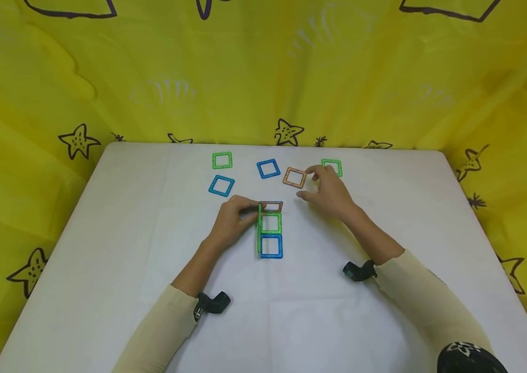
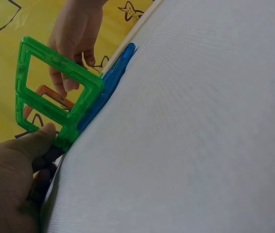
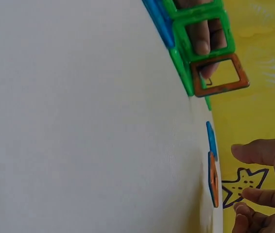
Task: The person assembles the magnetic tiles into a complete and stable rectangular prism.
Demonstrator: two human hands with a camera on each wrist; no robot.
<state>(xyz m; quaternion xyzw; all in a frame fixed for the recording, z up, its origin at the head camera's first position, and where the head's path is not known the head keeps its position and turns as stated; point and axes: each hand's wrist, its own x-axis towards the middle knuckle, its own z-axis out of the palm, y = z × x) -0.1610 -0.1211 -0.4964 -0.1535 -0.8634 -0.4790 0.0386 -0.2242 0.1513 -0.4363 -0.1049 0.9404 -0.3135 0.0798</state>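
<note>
In the middle of the table stands a structure of square magnetic tiles. A blue tile (image 1: 271, 256) and a green tile (image 1: 271, 231) lie flat in a row. Upright green tiles (image 2: 62, 61) line the left side, and an upright orange tile (image 3: 221, 90) closes the far end. My left hand (image 1: 234, 220) pinches the upright green tile near the orange one, its thumb on the outer face. My right hand (image 1: 331, 194) hovers beside a loose orange tile (image 1: 286, 180), thumb and fingers spread with nothing between them. Whether its index fingertip touches that tile I cannot tell.
Farther back lie two loose blue tiles (image 1: 260, 171) (image 1: 214, 189) and a loose green tile (image 1: 222, 167) at the left. Another green tile (image 1: 339, 167) lies partly behind my right hand. A yellow patterned curtain (image 1: 245, 77) hangs around the white table (image 1: 105, 290).
</note>
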